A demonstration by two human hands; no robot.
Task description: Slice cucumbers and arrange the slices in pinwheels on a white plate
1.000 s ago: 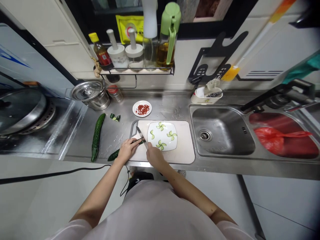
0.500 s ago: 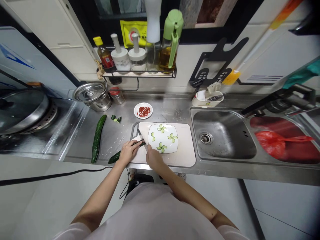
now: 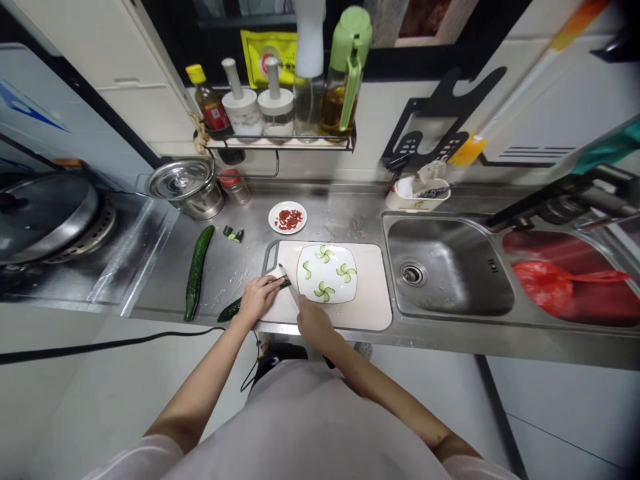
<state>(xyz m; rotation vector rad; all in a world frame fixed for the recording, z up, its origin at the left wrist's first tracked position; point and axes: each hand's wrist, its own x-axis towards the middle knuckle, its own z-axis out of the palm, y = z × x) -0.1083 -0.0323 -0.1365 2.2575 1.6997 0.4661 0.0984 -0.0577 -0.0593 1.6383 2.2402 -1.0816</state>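
In the head view, the left hand (image 3: 256, 298) holds the cucumber (image 3: 230, 311) on the board (image 3: 367, 287) under curled fingers. The cucumber's dark far end pokes out ahead and to the right of those fingers; its other end shows behind and left of the wrist, the middle hidden. Its long axis slants so, and the knife (image 3: 291, 287) crosses that line. The right hand (image 3: 314, 323) is clenched around the handle, blade pointing forward and left; whether it touches the cucumber I cannot tell. The left hand is nearer. Ahead of the right hand sits the plate (image 3: 327, 273).
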